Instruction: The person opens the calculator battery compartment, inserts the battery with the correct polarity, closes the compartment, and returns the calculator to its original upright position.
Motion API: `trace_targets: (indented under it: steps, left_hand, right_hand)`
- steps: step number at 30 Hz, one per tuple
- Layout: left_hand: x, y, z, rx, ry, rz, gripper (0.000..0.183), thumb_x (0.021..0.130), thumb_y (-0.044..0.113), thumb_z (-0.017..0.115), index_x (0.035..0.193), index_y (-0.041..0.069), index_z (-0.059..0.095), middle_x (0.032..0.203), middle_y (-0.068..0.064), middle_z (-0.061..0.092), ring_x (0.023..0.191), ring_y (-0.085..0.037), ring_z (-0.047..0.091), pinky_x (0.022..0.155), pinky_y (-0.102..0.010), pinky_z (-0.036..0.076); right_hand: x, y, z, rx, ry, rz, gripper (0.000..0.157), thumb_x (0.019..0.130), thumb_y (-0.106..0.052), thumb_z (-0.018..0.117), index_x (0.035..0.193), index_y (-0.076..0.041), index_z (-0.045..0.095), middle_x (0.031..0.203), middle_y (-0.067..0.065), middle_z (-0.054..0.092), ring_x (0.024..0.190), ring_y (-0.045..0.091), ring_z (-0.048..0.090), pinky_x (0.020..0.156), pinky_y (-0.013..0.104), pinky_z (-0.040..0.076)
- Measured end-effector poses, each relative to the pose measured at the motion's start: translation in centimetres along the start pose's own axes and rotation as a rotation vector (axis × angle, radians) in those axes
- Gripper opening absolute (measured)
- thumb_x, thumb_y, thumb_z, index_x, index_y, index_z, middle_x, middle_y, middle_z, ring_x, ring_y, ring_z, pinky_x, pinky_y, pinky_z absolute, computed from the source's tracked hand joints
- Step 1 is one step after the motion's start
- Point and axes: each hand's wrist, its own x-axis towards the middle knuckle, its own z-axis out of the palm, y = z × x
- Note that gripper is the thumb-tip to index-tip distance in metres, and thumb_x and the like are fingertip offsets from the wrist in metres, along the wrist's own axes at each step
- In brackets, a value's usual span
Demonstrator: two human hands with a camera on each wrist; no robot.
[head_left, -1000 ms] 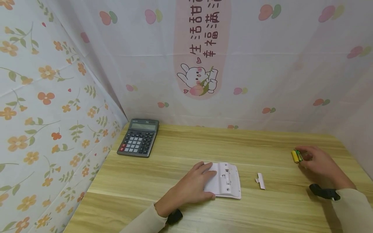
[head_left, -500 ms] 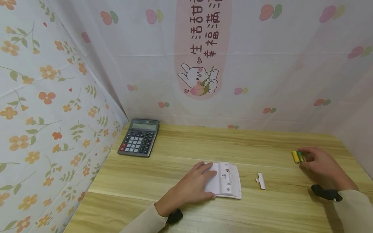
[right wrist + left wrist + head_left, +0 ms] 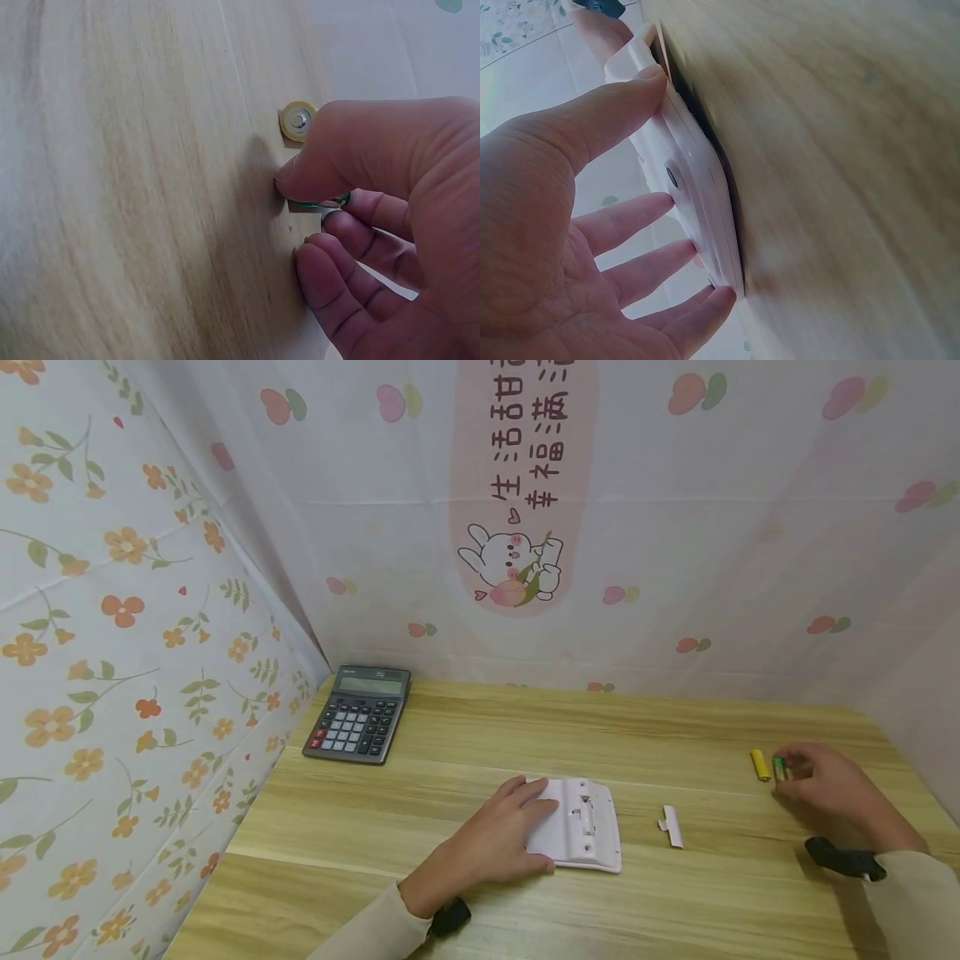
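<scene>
My left hand rests on a white plastic device that lies with its back up, an uncovered battery slot showing. In the left wrist view the thumb is at the device's edge and the other fingertips touch its back. At the far right of the table, my right hand pinches a green battery between thumb and fingers. Most of that battery is hidden behind the thumb in the right wrist view. A yellow battery lies just left of it, apart from the hand.
A small white battery cover lies between the device and the right hand. At the back left stands a dark grey calculator. Patterned curtains hang behind and along the left of the wooden table.
My right hand has shifted slightly right with the green battery, which now stands apart from the yellow one. The left hand and the white device have not moved.
</scene>
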Motion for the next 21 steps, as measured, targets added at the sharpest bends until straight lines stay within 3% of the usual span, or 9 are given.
trace_targets:
  steps: [13, 21]
  left_hand:
    - [0.0, 0.2, -0.2, 0.001, -0.003, -0.002, 0.076, 0.091, 0.048, 0.089, 0.155, 0.014, 0.064, 0.169, -0.011, 0.047, 0.155, -0.038, 0.043, 0.127, -0.043, 0.037]
    - [0.0, 0.2, -0.2, -0.007, -0.001, -0.009, 0.076, 0.092, 0.048, 0.089, 0.155, 0.014, 0.064, 0.17, -0.01, 0.046, 0.156, -0.038, 0.043, 0.127, -0.042, 0.037]
  right_hand:
    - [-0.8, 0.2, 0.0, 0.047, 0.012, 0.074, 0.057, 0.095, -0.016, 0.082, 0.132, 0.021, 0.059, 0.118, 0.039, 0.067, 0.106, 0.056, 0.068, 0.074, 0.04, 0.055]
    - [-1.3, 0.3, 0.2, 0.075, 0.015, 0.127, 0.06, 0.102, -0.024, 0.078, 0.137, 0.019, 0.056, 0.121, 0.037, 0.067, 0.109, 0.055, 0.067, 0.07, 0.028, 0.052]
